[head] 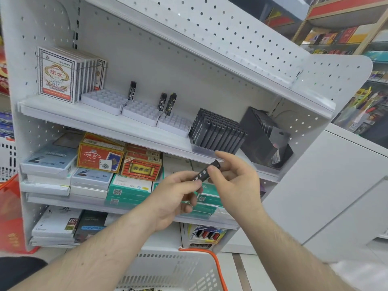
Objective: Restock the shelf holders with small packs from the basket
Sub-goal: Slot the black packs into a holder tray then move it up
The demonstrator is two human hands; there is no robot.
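Both hands pinched one slim dark pack (pixel 206 171) below the white holders (pixel 141 113), the left hand (pixel 175 198) at its lower end, the right hand (pixel 235 177) near its top, so it probably needed turning upright before entering an empty slot.

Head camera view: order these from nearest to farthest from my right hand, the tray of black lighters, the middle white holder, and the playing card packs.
1. Tray of black lighters: on the shelf just above the right hand.
2. Middle white holder: same shelf, further left.
3. Playing card packs: far left end of that shelf.
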